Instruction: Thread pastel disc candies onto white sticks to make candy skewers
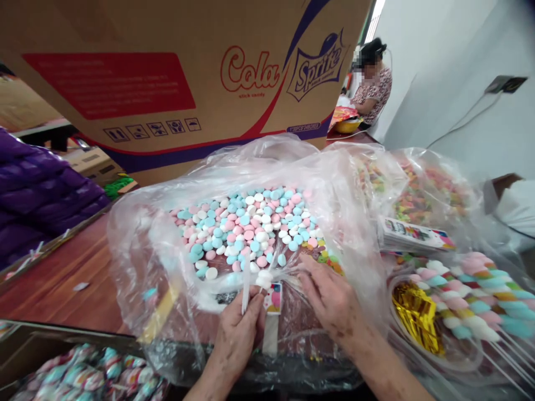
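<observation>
Candy on a thin white stick (246,292) is what the left hand (239,334) has pinched between thumb and fingers, the stick standing roughly upright with a small white sweet (264,278) near its top and a little printed card or wrapper (273,298) just beside it. It should handle as a very light thing: the stick looks stiff but slender, likely to bend or snap if squeezed sideways, so the lower half of the stick is the sensible place to grip, not the sweet, which seems soft and could come off or dent. The right hand (330,298) lies apart from the left, fingers spread and pressing on the clear plastic bag (137,250), not closed on anything that can be made out. That bag is thin, crinkly and slippery, and holds a loose heap of pink, blue and white round sweets (246,228) that would roll freely if tipped. All this sits on a dark wooden surface (62,284), in front of a large cardboard box (167,78) printed with drink names. To the right lie finished sticks of pastel sweets (468,295) in another bag, beside gold foil (416,317). Another person (373,83) sits well apart at the back.
</observation>
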Action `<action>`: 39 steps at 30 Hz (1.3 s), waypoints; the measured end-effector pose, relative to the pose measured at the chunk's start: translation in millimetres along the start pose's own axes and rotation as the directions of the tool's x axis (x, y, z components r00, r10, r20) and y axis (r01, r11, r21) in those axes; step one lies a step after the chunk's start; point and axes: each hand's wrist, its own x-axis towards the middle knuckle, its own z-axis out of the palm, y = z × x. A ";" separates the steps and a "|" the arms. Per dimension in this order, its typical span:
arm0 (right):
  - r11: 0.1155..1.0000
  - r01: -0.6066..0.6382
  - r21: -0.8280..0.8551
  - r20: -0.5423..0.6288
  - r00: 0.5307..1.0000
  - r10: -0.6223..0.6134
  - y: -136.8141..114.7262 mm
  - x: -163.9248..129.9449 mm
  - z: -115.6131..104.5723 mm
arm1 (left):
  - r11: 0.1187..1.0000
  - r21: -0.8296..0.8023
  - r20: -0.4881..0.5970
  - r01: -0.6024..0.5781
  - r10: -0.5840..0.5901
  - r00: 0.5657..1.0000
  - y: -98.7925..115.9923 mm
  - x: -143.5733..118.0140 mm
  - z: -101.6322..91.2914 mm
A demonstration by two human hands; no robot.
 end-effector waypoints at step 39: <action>0.845 0.064 -0.530 0.593 0.741 0.316 53.2 40.1 -7.2 | 0.993 -0.114 0.129 -0.024 0.039 0.991 -3.8 0.3 -1.2</action>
